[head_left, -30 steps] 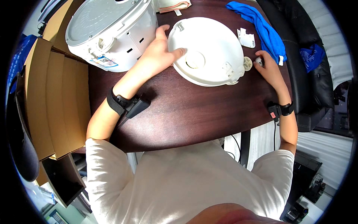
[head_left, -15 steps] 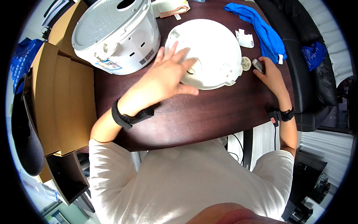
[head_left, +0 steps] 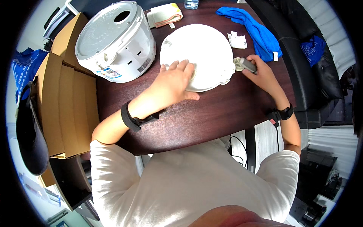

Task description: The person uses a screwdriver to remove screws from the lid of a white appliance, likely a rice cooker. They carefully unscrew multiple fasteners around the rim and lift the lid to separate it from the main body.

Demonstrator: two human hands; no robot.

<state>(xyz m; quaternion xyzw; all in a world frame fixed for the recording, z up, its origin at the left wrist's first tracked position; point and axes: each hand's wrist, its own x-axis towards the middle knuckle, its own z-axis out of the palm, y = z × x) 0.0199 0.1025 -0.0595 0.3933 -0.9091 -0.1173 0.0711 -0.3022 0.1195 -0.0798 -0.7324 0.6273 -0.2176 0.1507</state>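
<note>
A white round lid (head_left: pixel 206 45) lies flat on the dark brown table. My left hand (head_left: pixel 173 80) rests over its near left edge, fingers stretched out and thumb apart, partly covering a round fitting. Just right of the lid, my right hand (head_left: pixel 261 73) grips a small grey block (head_left: pixel 249 66) with rounded edges; its exact kind does not show. That block overlaps a small pale round part (head_left: pixel 238 63) beside the lid's rim. Beyond my right hand lies a small white plastic piece (head_left: pixel 237 41).
A white rice cooker body (head_left: pixel 124 56) with a grey metal face stands at the left, near a cardboard box (head_left: pixel 77 109). A folded cloth (head_left: pixel 165 16), a bottle (head_left: pixel 191 3) and a blue towel (head_left: pixel 257 32) lie along the far side. A black sofa (head_left: pixel 302 68) borders the right.
My right hand has brought the grey block leftward, over the round part beside the lid. My left hand has settled lower on the lid's near left edge. The view has shifted slightly.
</note>
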